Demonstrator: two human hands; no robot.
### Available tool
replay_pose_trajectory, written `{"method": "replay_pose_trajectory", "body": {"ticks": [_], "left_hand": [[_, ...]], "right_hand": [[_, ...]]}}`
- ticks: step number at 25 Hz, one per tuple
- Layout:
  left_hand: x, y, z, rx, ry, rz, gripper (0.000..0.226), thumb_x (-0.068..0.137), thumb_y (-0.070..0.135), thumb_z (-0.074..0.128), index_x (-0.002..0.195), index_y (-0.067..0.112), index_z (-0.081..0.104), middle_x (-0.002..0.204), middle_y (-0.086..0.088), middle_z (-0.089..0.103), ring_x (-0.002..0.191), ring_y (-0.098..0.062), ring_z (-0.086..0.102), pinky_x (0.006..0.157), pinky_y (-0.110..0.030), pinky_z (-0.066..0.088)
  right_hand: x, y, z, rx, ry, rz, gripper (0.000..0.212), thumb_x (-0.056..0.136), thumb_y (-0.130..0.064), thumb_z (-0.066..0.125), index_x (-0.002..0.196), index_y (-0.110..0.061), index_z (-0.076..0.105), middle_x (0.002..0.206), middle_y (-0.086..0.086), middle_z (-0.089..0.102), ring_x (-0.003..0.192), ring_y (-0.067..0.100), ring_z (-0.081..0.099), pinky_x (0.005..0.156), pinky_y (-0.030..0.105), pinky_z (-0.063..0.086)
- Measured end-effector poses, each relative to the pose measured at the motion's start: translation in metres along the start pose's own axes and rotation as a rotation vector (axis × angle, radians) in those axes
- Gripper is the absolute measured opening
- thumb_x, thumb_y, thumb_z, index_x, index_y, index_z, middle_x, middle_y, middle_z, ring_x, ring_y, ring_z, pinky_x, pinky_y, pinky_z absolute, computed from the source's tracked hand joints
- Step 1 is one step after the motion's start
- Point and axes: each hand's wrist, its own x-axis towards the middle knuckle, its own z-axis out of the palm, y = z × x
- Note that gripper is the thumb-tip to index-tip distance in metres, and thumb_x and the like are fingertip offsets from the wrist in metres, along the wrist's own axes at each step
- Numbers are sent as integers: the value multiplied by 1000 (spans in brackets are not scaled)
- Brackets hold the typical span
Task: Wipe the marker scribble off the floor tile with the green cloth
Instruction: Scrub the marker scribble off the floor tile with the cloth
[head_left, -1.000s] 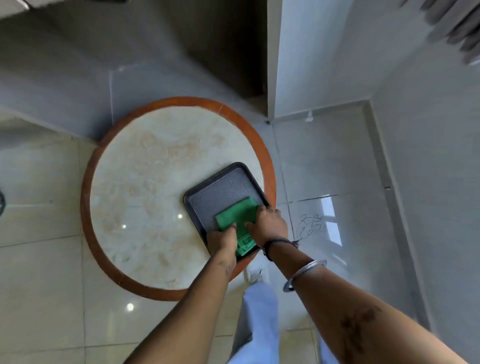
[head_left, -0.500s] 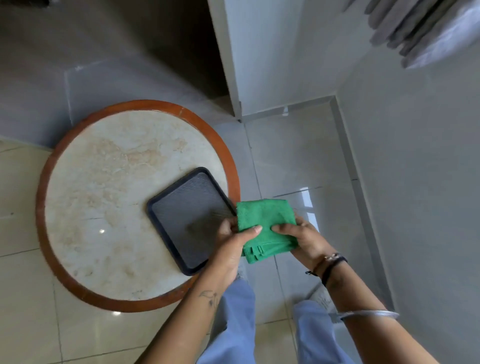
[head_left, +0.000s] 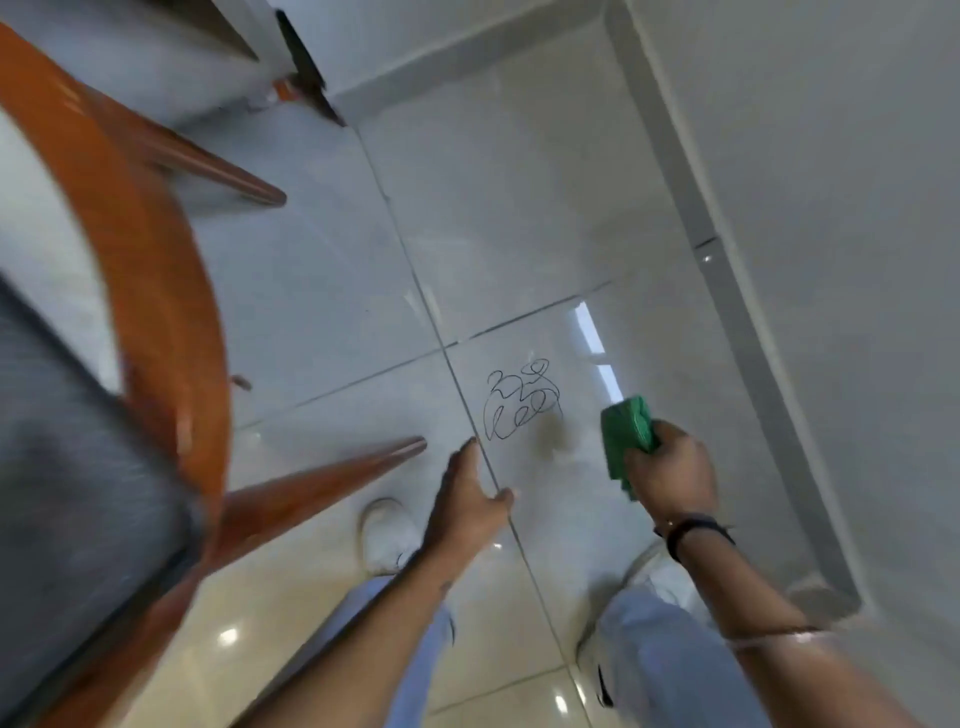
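A black marker scribble (head_left: 521, 405) loops across a glossy pale floor tile (head_left: 566, 467), just right of a grout line. My right hand (head_left: 670, 470) grips the folded green cloth (head_left: 626, 439), held just right of the scribble and low over the tile; whether it touches the floor I cannot tell. My left hand (head_left: 470, 501) reaches down with fingers together and thumb apart, holding nothing, its fingertips just below and left of the scribble.
The round table's orange wooden rim (head_left: 156, 291) and two slanted legs (head_left: 322, 480) fill the left, blurred, with the dark tray (head_left: 67, 467) on top. My white shoes (head_left: 387, 535) stand on the tiles. A grey wall with its skirting (head_left: 753, 332) runs along the right.
The view has dropped close to the floor. The cloth left the tray, went from both hands to the right hand alone, and now sits beside the scribble. My left hand let go and reaches down.
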Motion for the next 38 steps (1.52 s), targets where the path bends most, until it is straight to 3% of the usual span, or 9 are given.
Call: {"method": "replay_pose_trajectory", "body": {"ticks": [3,7,11,17,21,24,27,32,38], "left_hand": [[96,-47,12,514,63,167,94,81,31,71,151,3,15,159,-19,18,147,-32,18,120,-40,19],[172,-76,33,871,9,195,119,72,42,78,151,-1,0,161,-23,-6,149,-35,-4,122,-44,5],[186,-89,51,953,62,206,136,61,48,84,151,-3,-4,160,-25,-14,149,-35,-8,122,-43,9],[186,-96,46,995,43,218,148,52,54,87,151,-1,-8,160,-22,-18,149,-32,-11,121,-41,2],[191,-104,48,1024,62,234,149,48,55,87,151,2,-7,160,-20,-17,149,-31,-12,121,-42,2],[190,-102,42,1047,44,240,149,49,56,87,151,2,-7,160,-20,-17,149,-31,-12,121,-43,-1],[189,-101,38,1073,12,243,150,49,58,85,151,3,-10,160,-20,-20,149,-31,-14,120,-43,-5],[190,-100,43,1092,37,237,158,44,66,83,149,-2,-13,159,-22,-20,149,-32,-14,120,-43,-5],[188,-96,32,1124,-19,245,155,47,62,84,150,0,-14,159,-21,-21,148,-33,-15,120,-42,-5]], "right_hand": [[62,18,81,-311,145,-286,24,67,1,56,90,-4,64,90,23,70,76,43,63,59,40,49],[83,45,178,-671,-152,-536,69,73,-24,58,136,2,48,150,25,41,120,40,49,102,50,36],[89,64,192,-698,-40,-530,82,83,-60,43,142,-3,43,153,16,41,139,34,37,112,58,18],[54,101,177,-846,-345,-586,90,84,-69,19,154,-13,21,165,5,12,152,22,9,120,57,0],[120,49,175,-569,-118,-165,94,84,-75,16,155,-13,8,166,5,-2,152,23,-2,119,61,0],[112,18,202,-671,-226,-478,95,83,-77,14,155,-14,9,166,4,0,152,24,-3,117,54,-12],[77,90,165,-761,-238,-772,87,83,-73,22,146,-16,41,159,1,30,146,24,30,118,52,-8],[146,20,181,-603,-29,-328,93,84,-74,24,153,-13,20,165,6,11,152,25,5,115,54,-7],[89,100,162,-814,-255,-1004,78,89,-71,26,142,-18,49,153,1,43,143,24,38,118,51,-10]]}}
